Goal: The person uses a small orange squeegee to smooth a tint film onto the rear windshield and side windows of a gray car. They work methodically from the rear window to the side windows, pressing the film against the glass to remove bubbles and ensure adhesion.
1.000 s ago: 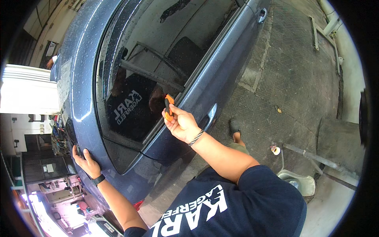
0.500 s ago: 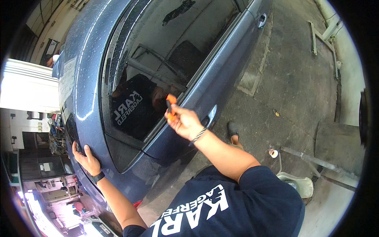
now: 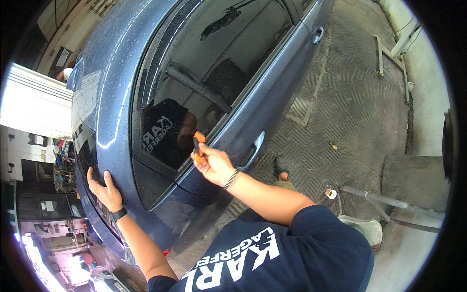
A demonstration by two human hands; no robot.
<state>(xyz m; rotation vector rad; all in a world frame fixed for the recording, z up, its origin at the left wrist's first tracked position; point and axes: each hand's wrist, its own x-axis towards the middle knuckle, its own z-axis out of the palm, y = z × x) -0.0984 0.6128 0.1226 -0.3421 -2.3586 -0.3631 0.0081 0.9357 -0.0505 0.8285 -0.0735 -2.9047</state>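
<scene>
A blue car (image 3: 114, 58) with water droplets on its paint fills the middle of the view. My right hand (image 3: 214, 165) grips a small orange-and-black hand tool (image 3: 199, 137) over the lower edge of the dark side window (image 3: 160, 146), which reflects my upper body. A chrome door handle (image 3: 258, 148) is just to the right of that hand. At the left, my left hand (image 3: 104, 190) rests on the car's rear bodywork with its fingers spread apart, holding nothing.
A pale wall (image 3: 428, 82) and metal poles (image 3: 389, 199) stand at the right, with a pale plastic container (image 3: 367, 226) below. My foot (image 3: 281, 168) is on the grid-patterned floor (image 3: 350, 112). Cluttered shelves (image 3: 63, 168) lie beyond the car at left.
My right hand and the tool have moved down and left toward the window's lower rear part. My left hand has shifted slightly up, still on the bodywork.
</scene>
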